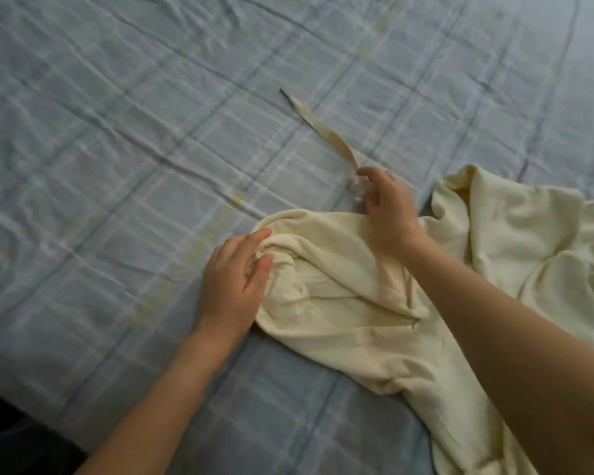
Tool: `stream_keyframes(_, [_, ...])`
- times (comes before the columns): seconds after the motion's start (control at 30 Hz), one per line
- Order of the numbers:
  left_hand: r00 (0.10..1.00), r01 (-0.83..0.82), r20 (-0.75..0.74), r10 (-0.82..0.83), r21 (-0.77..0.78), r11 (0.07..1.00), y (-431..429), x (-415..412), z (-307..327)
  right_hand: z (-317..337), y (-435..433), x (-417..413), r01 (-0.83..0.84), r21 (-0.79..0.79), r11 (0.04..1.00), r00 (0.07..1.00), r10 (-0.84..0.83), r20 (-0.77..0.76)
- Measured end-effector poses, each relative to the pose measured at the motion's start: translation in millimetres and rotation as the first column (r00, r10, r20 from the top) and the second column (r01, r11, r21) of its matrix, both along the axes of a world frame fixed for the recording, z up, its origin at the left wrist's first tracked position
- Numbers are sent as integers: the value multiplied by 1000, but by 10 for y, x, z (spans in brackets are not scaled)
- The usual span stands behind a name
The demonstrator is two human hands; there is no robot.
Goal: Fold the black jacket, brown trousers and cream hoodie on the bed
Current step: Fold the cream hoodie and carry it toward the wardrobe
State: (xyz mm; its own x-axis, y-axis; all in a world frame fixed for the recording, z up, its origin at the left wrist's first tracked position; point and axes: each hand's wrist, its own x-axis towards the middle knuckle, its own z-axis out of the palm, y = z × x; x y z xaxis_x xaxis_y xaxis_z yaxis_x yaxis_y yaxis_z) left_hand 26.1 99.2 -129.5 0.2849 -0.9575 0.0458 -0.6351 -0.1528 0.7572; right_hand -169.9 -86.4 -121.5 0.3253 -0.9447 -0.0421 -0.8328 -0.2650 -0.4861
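One cream hoodie (374, 303) is the only garment in sight; no jacket or trousers show here. It lies rumpled on the bed (117, 149), filling the lower right of the view, its hood end bunched toward the middle and the body trailing away to the right and lower right, past the frame edge. Its long axis runs roughly from the centre out to the lower right corner, though the folds make the outline hard to read.

One flat drawstring (323, 132), tan with a dark tip, stretches from the hood opening up and to the left across the sheet, lying straight and flat.

Two bare hands work at the hood. The left hand (237, 279) presses on the rounded hood edge, fingers curled into the cloth with a fold gathered under them. The right hand (388, 204) sits at the near end of the drawstring, thumb and fingertips pinched together there; motion blur hides whether the cord itself is caught between them. The right forearm crosses over the hoodie's middle and covers part of it.

The bed carries one pale blue checked sheet, creased all over. A dark strip shows beyond its edge at the lower left corner.
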Motion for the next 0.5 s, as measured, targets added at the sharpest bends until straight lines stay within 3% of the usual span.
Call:
stream_keyframes(0.13, [999,-37,-26,36,-9,999,-25,20,-33,221,256,-308,88,-199,976,959,-29,282])
stream_keyframes(0.27, [997,-37,-73,39,23,999,-34,47,3,451,811,-946,360,-147,921,857,-264,443])
stream_keyframes(0.33, [992,-41,-115,48,62,997,-21,56,14,478,1135,-1303,544,-111,832,766,-438,470])
stream_keyframes(0.43, [982,-99,-150,114,101,990,-28,34,7,403,1514,-1698,794,-11,608,550,-710,441])
stream_keyframes(0.5, [973,-142,-165,158,105,984,-32,-6,-10,331,1670,-1787,837,19,546,509,-792,337])
